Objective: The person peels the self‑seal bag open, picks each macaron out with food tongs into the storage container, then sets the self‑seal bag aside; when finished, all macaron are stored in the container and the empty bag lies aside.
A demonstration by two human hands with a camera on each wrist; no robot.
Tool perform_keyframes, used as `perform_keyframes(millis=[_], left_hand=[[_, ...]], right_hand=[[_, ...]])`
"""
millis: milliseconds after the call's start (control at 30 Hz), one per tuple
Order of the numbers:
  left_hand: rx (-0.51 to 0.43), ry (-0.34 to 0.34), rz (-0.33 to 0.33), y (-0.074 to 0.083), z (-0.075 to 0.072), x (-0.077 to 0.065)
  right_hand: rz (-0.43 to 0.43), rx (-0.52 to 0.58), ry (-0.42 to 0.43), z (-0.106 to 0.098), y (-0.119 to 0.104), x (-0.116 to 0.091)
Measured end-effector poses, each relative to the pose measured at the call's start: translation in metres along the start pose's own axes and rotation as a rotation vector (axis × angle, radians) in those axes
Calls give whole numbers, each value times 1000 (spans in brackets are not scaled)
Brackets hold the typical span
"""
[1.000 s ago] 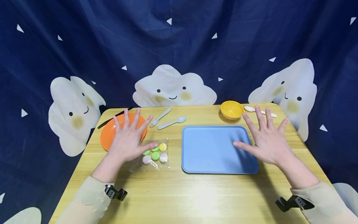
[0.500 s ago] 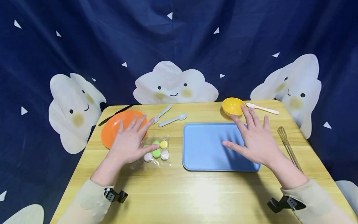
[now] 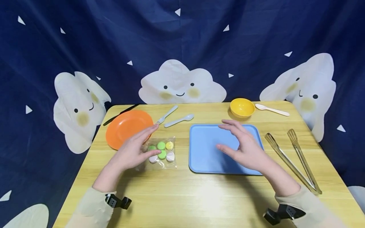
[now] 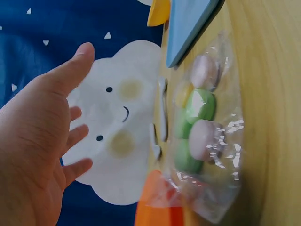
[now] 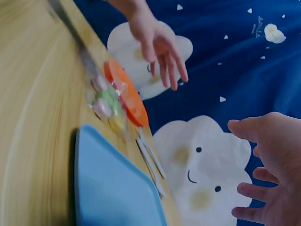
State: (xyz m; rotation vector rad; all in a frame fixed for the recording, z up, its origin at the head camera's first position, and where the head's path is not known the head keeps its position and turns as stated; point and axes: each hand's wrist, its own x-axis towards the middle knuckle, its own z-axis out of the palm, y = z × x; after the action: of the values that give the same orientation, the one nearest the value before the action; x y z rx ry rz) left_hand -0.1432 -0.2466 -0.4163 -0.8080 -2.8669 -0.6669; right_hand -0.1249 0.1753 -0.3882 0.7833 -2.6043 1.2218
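My left hand (image 3: 132, 154) hovers above the table with its fingers extended, holding nothing. Beneath and beside it lies a clear plastic bag of macarons (image 3: 162, 154) in green, yellow and pale lilac; the left wrist view shows the bag (image 4: 200, 113) apart from the hand. An orange plate (image 3: 125, 125) sits just beyond that hand, partly covered by it. Over the blue tray (image 3: 205, 158) floats my right hand (image 3: 246, 147), fingers spread loosely and nothing in its grasp. The right wrist view also has this hand (image 5: 277, 165) off the tray's surface.
A yellow bowl (image 3: 242, 108) and a white spoon (image 3: 272, 110) stand at the back right. Metal tongs (image 3: 303, 161) lie at the right. Behind the bag are a grey-blue fork (image 3: 168, 114) and spoon (image 3: 179, 120). A black utensil (image 3: 119, 114) lies behind the plate.
My right hand has moved left over the tray and turned side-on, uncovering the tongs. The left hand has turned slightly, its fingers closer together. The view has shifted a little.
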Motion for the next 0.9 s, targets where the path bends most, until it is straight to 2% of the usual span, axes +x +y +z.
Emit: perform_keyframes(millis=[167, 333, 433, 633, 900], left_hand=[[-128, -25, -7, -8, 13, -9], [-199, -58, -32, -17, 27, -19], [-218, -71, -54, -21, 33, -23], [-250, -91, -54, -26, 44, -27], [-266, -107, -76, -31, 53, -29]], right_hand=[[-44, 97, 3, 18, -1, 3], [-53, 203, -20, 35, -2, 5], [-33, 283, -43, 45, -2, 6], [14, 397, -91, 69, -3, 8], [-18, 472, -145, 103, -11, 12]])
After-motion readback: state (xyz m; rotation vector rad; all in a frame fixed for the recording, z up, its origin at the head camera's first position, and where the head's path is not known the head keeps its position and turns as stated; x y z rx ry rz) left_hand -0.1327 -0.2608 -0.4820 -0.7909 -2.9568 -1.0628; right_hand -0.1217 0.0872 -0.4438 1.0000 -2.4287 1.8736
